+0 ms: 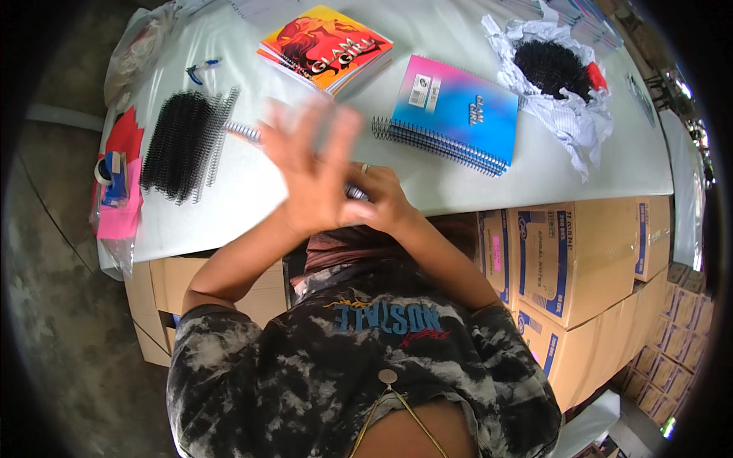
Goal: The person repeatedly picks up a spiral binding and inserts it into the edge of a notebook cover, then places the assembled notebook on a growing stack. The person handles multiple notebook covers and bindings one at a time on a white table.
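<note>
My left hand (314, 172) is blurred by motion, its fingers spread over a narrow white edge wound with dark spiral wire (244, 131). This looks like the spine of a spiral notebook seen edge-on; my left hand hides most of it. At the other end, my right hand (384, 200), with a ring on one finger, is closed around it. Beyond my hands lie a stack of orange and yellow notebooks (328, 44) and a stack of pink and blue spiral notebooks (458, 111). Left of my hands is a pile of black binding coils (179, 145).
Crumpled paper (569, 126) holds a tangle of black coils (553, 67) at the far right. Blue-handled pliers (200, 72) lie at the far left. A blue tape dispenser (114, 179) rests on pink sheets (122, 221) by the left edge. Cardboard boxes (595, 259) are stacked below the table at right.
</note>
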Tool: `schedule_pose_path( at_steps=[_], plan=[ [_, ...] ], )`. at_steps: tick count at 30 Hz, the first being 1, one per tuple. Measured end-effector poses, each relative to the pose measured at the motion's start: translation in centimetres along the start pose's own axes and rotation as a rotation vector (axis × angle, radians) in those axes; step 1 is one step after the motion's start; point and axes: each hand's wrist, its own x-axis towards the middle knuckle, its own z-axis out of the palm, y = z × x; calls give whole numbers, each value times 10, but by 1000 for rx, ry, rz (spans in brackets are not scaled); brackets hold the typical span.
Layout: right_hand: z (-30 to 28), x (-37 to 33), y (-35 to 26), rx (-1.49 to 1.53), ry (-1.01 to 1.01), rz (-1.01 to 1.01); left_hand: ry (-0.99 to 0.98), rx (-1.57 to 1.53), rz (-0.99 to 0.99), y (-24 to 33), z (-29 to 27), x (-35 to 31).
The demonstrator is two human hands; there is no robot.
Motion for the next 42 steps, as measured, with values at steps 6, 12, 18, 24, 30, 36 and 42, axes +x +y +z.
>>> schedule_pose_path(
  at_steps=[6,12,18,24,30,36,42],
  plan=[
    [-1,28,-28,145,83,-147,-14,-658,-243,40,-24,1],
    [-62,83,-97,-450,-133,2,164,-991,-751,21,-71,36],
    [-67,70,-71,-42,-11,550,-23,-1551,-962,2,-31,40],
    [-54,60,-65,148,221,531,-172,-1676,-730,-17,-23,51],
    [-48,61,-68,-175,202,398,-280,-1535,-724,-26,-16,58],
    [-62,56,-72,-61,200,537,-454,-1614,-768,-23,-12,71],
    [-74,44,-73,-125,185,544,-496,-1715,-636,-18,9,71]
  ],
)
